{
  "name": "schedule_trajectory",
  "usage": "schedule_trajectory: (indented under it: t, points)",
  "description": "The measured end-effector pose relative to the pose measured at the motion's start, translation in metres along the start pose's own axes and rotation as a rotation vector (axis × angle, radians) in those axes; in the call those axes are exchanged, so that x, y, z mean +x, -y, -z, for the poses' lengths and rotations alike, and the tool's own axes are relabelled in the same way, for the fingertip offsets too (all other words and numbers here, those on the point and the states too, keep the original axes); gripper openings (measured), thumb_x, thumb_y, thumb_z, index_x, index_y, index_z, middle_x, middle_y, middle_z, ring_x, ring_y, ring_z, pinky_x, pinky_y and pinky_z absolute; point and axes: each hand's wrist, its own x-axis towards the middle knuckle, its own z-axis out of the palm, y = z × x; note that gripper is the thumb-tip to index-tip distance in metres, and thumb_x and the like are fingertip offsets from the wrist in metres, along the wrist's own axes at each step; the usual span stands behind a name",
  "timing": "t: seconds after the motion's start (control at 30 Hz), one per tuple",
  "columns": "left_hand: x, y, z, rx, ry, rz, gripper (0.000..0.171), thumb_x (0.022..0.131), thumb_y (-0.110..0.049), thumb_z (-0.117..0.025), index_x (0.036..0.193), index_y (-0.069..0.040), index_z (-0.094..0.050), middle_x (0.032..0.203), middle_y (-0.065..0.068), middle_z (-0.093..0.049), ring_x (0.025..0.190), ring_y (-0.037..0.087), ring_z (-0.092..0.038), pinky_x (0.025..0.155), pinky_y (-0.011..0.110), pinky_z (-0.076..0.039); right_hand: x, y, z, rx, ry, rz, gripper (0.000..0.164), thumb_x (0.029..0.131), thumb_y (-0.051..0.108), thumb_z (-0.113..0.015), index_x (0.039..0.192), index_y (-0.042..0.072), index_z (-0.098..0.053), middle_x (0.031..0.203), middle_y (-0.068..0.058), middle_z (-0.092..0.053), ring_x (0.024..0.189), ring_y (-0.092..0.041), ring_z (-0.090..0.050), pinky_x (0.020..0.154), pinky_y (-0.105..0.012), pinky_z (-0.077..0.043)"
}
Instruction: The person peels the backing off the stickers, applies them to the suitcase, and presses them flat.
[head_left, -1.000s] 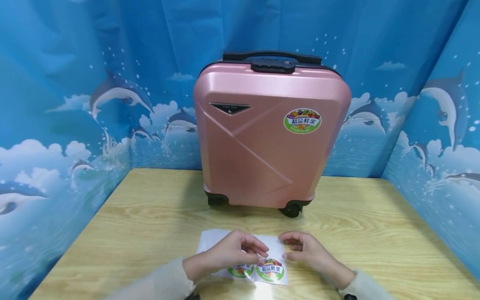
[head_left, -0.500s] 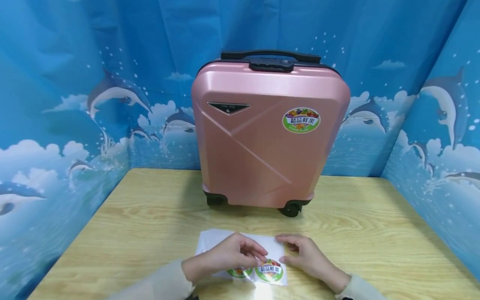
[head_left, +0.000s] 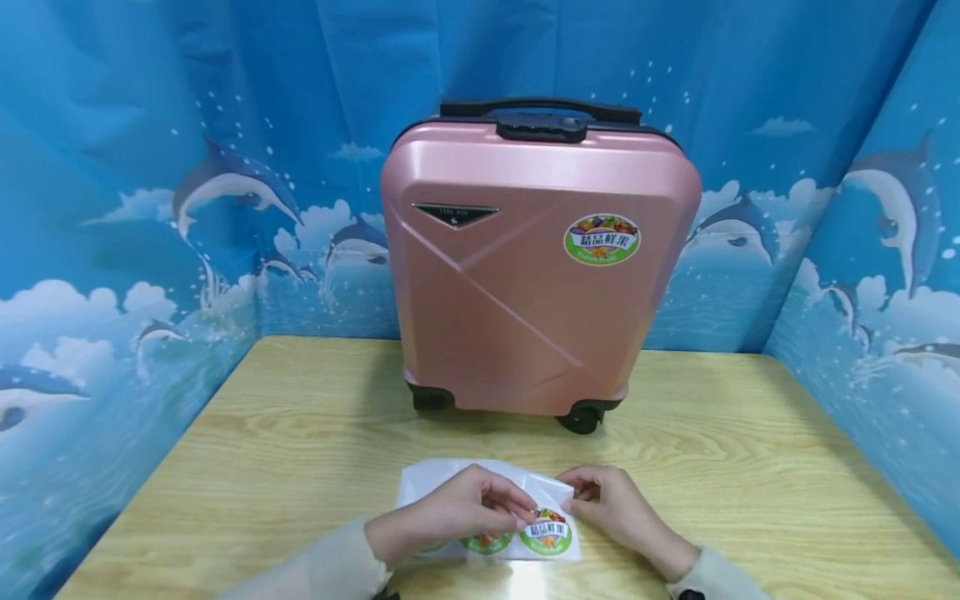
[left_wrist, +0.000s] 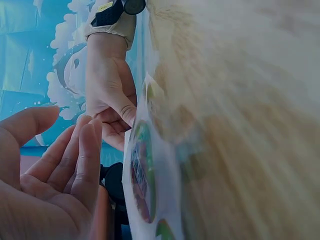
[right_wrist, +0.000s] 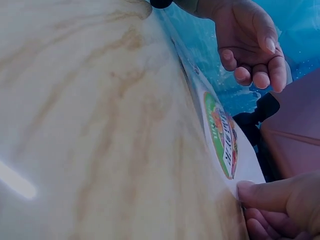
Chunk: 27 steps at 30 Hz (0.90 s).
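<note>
A white sheet of round fruit stickers [head_left: 450, 477] lies on the table near its front. My right hand [head_left: 617, 512] pinches the sheet's right edge between thumb and fingers, and that edge is lifted and bent, as the right wrist view shows too. Over the middle of the sheet hovers my left hand [head_left: 468, 504], fingers loosely bent and holding nothing. It partly covers the stickers; one fruit sticker [head_left: 547, 533] shows at the right end. Behind stands a pink suitcase [head_left: 510, 292] with one matching oval sticker [head_left: 602, 240] on its upper right.
The wood-grain table [head_left: 300, 417] reaches back to a blue curtain [head_left: 330, 100] printed with dolphins, which also closes both sides. The suitcase's black front wheels [head_left: 581, 419] rest on the table just beyond the sheet.
My right hand has taken hold of the sheet's right edge, which has lifted and curled. The sheet has shifted slightly right, while my left hand stays nearly in place.
</note>
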Motion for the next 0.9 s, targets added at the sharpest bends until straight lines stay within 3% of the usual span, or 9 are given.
schedule_trajectory:
  t: [0.27,0.57,0.7,0.9]
  points:
    - [0.001,-0.001,0.001,0.037,-0.006,-0.014,0.021,0.082,-0.001,-0.067,0.103,0.005,-0.068,0.095,0.018,-0.07,0.065,0.005,-0.058,0.053,0.015,-0.044,0.003,0.0,0.004,0.082,0.014,-0.031,0.015,0.077,0.004,-0.072,0.09,-0.004,-0.069,0.076,-0.004,-0.067,0.066,-0.003,-0.058,0.061,-0.021,-0.052]
    - [0.004,0.0,-0.002,0.179,-0.07,-0.037,0.017,0.079,0.002,-0.069,0.096,0.001,-0.071,0.092,0.014,-0.071,0.072,0.005,-0.06,0.062,0.014,-0.049,0.005,0.003,0.004,0.387,0.122,-0.184,0.018,0.085,0.004,-0.067,0.088,-0.013,-0.064,0.072,-0.017,-0.067,0.06,-0.011,-0.062,0.056,-0.026,-0.055]
    - [0.004,-0.001,-0.002,0.198,-0.091,-0.045,0.017,0.078,0.002,-0.069,0.096,0.0,-0.071,0.091,0.012,-0.071,0.076,0.007,-0.064,0.068,0.016,-0.051,0.006,0.008,0.004,0.438,0.13,-0.261,0.02,0.086,0.009,-0.066,0.09,-0.011,-0.063,0.07,-0.011,-0.067,0.06,-0.012,-0.062,0.056,-0.026,-0.055]
    - [0.005,-0.002,-0.003,0.211,-0.12,-0.056,0.018,0.078,0.001,-0.069,0.096,-0.001,-0.071,0.09,0.009,-0.072,0.076,0.009,-0.065,0.069,0.017,-0.052,0.006,0.013,0.006,0.559,0.149,-0.276,0.021,0.088,0.008,-0.064,0.094,-0.011,-0.059,0.071,-0.003,-0.067,0.061,-0.01,-0.062,0.058,-0.023,-0.054]
